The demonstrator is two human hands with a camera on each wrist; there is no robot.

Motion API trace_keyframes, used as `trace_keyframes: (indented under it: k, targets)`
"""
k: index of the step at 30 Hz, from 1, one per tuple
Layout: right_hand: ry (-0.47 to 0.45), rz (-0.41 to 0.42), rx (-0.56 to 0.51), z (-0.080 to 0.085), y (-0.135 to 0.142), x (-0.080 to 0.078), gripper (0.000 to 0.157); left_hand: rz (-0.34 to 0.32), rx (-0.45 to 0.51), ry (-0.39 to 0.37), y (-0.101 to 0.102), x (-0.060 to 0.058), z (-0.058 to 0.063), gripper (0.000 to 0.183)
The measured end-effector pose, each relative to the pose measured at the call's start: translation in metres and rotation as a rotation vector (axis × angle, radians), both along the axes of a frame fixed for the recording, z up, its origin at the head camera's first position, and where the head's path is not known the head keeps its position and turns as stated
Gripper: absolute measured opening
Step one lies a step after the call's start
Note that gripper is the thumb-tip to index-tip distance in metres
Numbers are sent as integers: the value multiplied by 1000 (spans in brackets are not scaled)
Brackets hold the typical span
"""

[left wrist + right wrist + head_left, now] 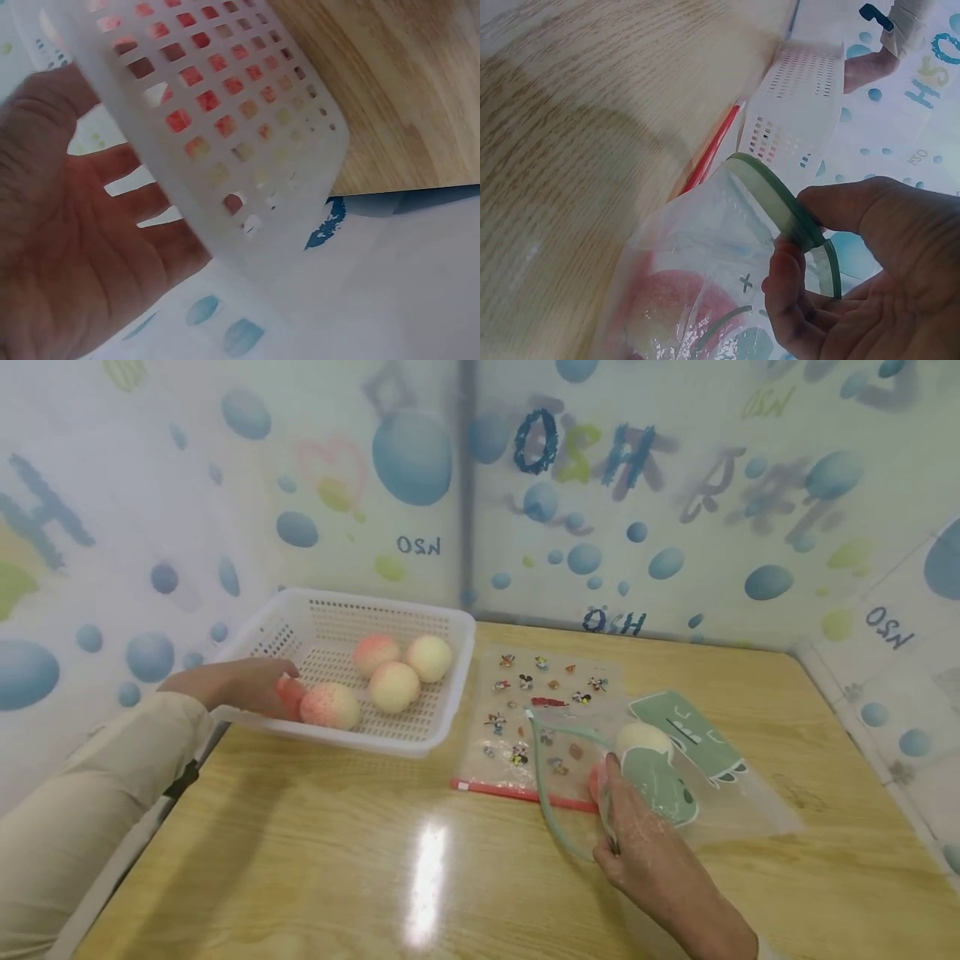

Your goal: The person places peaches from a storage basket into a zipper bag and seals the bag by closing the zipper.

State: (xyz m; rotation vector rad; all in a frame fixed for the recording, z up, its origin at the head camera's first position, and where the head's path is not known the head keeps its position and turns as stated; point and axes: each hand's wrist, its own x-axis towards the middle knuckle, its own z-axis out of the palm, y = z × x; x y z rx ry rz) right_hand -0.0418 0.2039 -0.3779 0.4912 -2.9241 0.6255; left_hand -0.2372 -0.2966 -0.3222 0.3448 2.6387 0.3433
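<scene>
- Right hand: its grip pinches the green rim of a clear plastic bag with green cartoon print, toward the counter's right edge; a round red-and-cream peach shows inside.
- Clear cartoon-printed bag with red zip: flat, partly under it.
- Left hand: at a reddish peach; cannot tell whether its grip is closed.
- White perforated plastic basket: at the counter's far left corner, more peaches inside.
</scene>
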Motion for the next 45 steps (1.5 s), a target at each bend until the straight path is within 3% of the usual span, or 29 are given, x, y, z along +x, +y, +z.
trace_keyframes:
  k: [4,7,13,18,25,30,37,45]
  targets:
    - [15,10,-5,-2,-1,-1,97,-44,-29,64,-3,0,-2,73]
    - [0,9,-6,-2,-3,-1,96,-44,-35,102,-4,0,-4,69]
    - [-24,4,-6,-3,-4,1,97,-23,-37,119,-5,1,-8,77]
    - [5,5,6,-2,-3,2,97,-40,-69,161,-5,2,-8,75]
    - [26,12,16,-2,-1,2,97,-6,-80,182,-5,4,-8,66]
    - [30,21,26,-2,0,2,99,-38,-82,254,-7,5,-9,64]
    - [-13,6,34,1,-2,1,100,-77,-72,408,-7,7,-8,65]
    - [-31,-2,27,4,-2,2,100,-194,50,786,3,16,-13,64]
